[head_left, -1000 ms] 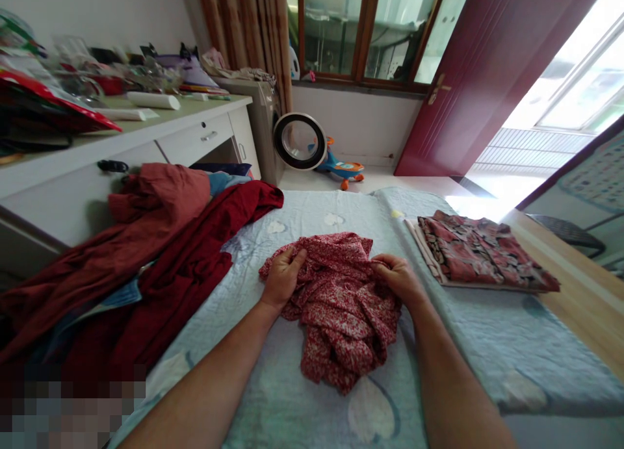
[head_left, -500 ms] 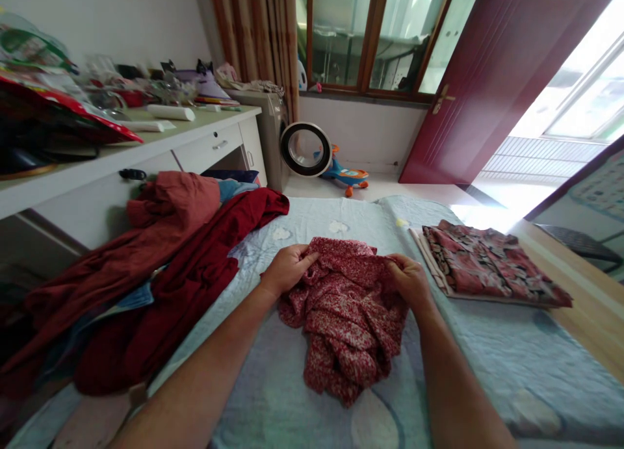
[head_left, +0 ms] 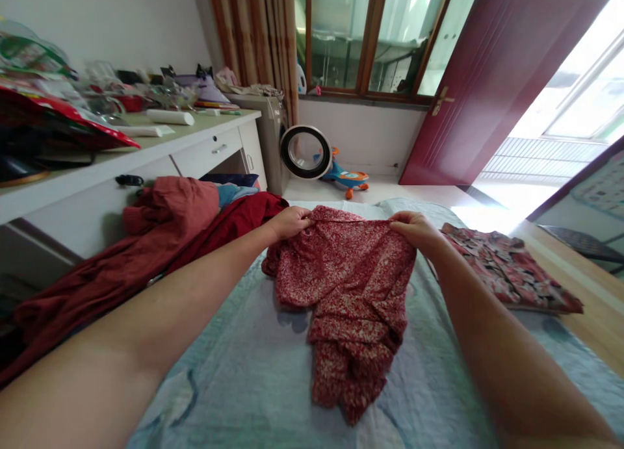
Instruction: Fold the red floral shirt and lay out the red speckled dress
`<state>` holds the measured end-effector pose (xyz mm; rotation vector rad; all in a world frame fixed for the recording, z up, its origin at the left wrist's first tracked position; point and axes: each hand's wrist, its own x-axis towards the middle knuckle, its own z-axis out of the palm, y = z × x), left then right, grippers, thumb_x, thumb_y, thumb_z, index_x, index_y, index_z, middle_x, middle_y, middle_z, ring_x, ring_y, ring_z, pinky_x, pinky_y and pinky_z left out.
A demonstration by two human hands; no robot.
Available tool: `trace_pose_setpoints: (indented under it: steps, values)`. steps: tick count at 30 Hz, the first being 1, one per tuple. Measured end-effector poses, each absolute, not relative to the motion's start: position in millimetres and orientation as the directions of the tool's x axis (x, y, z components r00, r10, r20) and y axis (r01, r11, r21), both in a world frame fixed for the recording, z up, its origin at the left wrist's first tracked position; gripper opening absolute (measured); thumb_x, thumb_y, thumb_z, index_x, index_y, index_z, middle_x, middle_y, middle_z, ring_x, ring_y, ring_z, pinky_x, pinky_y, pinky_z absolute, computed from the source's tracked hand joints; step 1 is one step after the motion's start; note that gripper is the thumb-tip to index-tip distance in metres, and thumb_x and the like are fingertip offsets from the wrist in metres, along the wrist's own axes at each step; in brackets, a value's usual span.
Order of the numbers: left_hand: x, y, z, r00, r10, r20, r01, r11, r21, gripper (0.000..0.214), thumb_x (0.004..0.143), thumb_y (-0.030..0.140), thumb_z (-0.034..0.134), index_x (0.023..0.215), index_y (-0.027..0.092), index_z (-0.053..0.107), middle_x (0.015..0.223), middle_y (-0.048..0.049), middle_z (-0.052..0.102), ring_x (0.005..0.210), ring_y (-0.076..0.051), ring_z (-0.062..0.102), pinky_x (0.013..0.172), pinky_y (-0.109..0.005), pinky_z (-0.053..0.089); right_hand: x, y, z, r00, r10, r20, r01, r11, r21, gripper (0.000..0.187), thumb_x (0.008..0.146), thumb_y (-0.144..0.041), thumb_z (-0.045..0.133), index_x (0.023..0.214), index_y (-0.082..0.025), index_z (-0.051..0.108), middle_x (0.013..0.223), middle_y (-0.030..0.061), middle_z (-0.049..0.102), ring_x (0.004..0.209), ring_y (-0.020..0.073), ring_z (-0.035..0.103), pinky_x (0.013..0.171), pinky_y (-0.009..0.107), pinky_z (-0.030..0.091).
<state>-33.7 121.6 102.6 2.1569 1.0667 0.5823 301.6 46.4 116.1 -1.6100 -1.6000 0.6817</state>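
Observation:
A red floral-print garment hangs from both my hands over the pale blue quilt on the bed. My left hand pinches its top edge at the left. My right hand pinches the same edge at the right. The upper part is stretched flat between them. Its lower part lies crumpled on the quilt. A folded red patterned garment rests on the bed to the right, partly behind my right forearm.
Dark red clothes are heaped on the bed's left side against a cluttered white desk. Beyond the bed stand a washing machine, a toy ride-on and an open maroon door. A wooden surface borders the bed's right edge.
Both hands have lifted the floral garment's top edge up and away from me and pulled it apart, so the bunched cloth has opened out and hangs partly spread.

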Motion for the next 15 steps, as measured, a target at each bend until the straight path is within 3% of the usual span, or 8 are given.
trace_pose_setpoints:
  steps: [4,6,9,11,15]
  values:
    - [-24,151,102,0.474,0.859,0.195,0.619,-0.482,0.62,0.034,0.079,0.04,0.052,0.09,0.016,0.073,0.079,-0.0035,0.07,0.075,-0.02,0.061,0.073,-0.027,0.043,302,92,100,0.075,0.962,0.264,0.689,0.141,-0.711,0.022,0.071,-0.03,0.053,0.079,-0.015,0.067,0.066,0.0004,0.059,0.06,0.0124,0.046,0.061,0.027,0.037]
    - [-21,158,96,0.413,0.894,0.174,0.699,-0.433,0.569,0.034,0.078,0.041,0.054,0.093,0.016,0.073,0.079,-0.0052,0.071,0.077,-0.021,0.062,0.073,-0.027,0.043,300,108,85,0.096,0.959,0.266,0.749,0.106,-0.654,0.022,0.073,-0.027,0.051,0.081,-0.015,0.068,0.068,0.0013,0.06,0.062,0.0132,0.047,0.062,0.027,0.038]
    - [-26,162,84,0.346,0.938,-0.018,0.794,-0.282,0.539,0.041,0.069,0.043,0.064,0.097,0.014,0.07,0.077,-0.0063,0.07,0.074,-0.022,0.063,0.068,-0.026,0.044,299,116,61,0.109,0.975,0.192,0.792,0.032,-0.61,0.016,0.071,-0.022,0.054,0.076,-0.016,0.068,0.062,0.0007,0.059,0.06,0.0127,0.047,0.062,0.026,0.037]
    - [-37,161,78,0.339,0.928,-0.152,0.813,-0.207,0.545,0.048,0.061,0.036,0.068,0.104,0.013,0.067,0.076,-0.0047,0.069,0.068,-0.02,0.062,0.061,-0.025,0.044,302,113,50,0.101,0.984,0.144,0.792,0.008,-0.61,0.015,0.068,-0.021,0.057,0.077,-0.015,0.068,0.056,-0.0012,0.055,0.055,0.0117,0.046,0.058,0.026,0.036]
    - [-69,154,77,0.403,0.858,-0.319,0.693,-0.059,0.718,0.064,0.054,0.018,0.061,0.118,0.018,0.058,0.074,-0.0008,0.066,0.057,-0.015,0.058,0.053,-0.023,0.042,313,99,46,-0.002,1.0,-0.024,0.726,-0.016,-0.687,0.033,0.067,-0.022,0.059,0.099,-0.016,0.066,0.054,-0.0055,0.053,0.046,0.0091,0.041,0.048,0.023,0.03]
